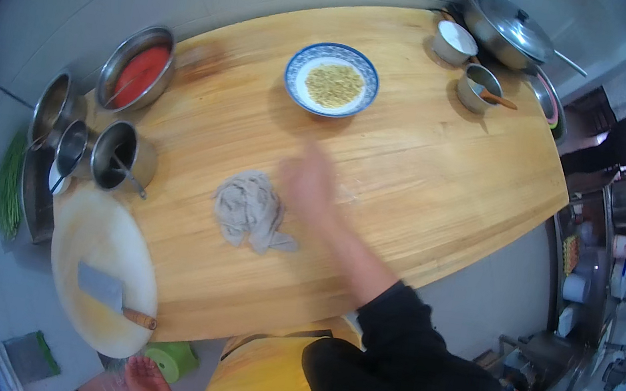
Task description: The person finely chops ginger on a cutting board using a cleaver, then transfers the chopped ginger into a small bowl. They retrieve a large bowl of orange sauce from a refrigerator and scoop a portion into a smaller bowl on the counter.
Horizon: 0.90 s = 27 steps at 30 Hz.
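My right hand [311,186] is blurred over the middle of the wooden table [445,166], and its finger pose is unclear. A crumpled grey cloth [250,207] lies just left of it. Beyond the hand stands a blue-and-white patterned bowl [335,53] holding chopped pale yellow-green pieces [334,85]. Down at the lower left, my left hand [150,385] hangs below the table edge with its palm showing and nothing in it. Close by it are a green plastic stool [174,360] and a round white cutting board [100,236], on which a cleaver [102,287] with a wooden handle rests.
A metal bowl of red liquid [143,73] and metal pots [132,168] with ladles line the left side. Green stalks [9,186] lie beyond them. At the far right are a lidded pan [513,31], a white-filled container [456,40] and a small pot [477,89] with a wooden-handled utensil.
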{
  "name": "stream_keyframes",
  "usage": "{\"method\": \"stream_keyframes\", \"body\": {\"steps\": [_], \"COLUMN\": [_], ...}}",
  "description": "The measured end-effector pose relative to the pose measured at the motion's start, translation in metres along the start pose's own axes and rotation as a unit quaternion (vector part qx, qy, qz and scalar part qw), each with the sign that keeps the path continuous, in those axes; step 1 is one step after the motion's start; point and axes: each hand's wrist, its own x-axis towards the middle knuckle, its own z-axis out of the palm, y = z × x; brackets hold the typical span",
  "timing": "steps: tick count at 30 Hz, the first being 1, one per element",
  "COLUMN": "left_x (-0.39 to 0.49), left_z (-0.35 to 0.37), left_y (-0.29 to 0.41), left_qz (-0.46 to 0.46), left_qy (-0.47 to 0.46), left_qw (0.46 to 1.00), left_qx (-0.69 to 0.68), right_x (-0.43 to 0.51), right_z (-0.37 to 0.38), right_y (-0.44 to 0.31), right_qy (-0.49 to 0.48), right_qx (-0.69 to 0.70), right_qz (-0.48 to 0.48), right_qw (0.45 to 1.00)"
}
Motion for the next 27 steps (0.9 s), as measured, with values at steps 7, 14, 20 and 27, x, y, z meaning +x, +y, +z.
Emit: {"method": "stream_keyframes", "body": {"steps": [7, 14, 20, 27], "left_x": [0.019, 0.05, -0.007, -0.006], "left_z": [0.036, -0.068, -0.012, -0.081], "left_y": [0.013, 0.001, 0.018, 0.051], "left_qz": [-0.025, -0.117, -0.07, -0.044], "left_qy": [-0.127, -0.079, -0.033, -0.08], "left_qw": [0.989, 0.983, 0.996, 0.996], "left_qx": [0.068, 0.116, 0.043, -0.021], "right_x": [-0.046, -0.053, -0.094, -0.205], "right_z": [-0.005, -0.277, -0.139, 0.096], "right_y": [0.048, 0.26, 0.163, -0.023], "right_qy": [-0.142, 0.201, 0.165, -0.19], "right_qx": [-0.277, -0.426, -0.321, -0.172], "right_qz": [-0.254, 0.156, 0.049, -0.37], "right_qw": [0.916, 0.868, 0.931, 0.893]}}
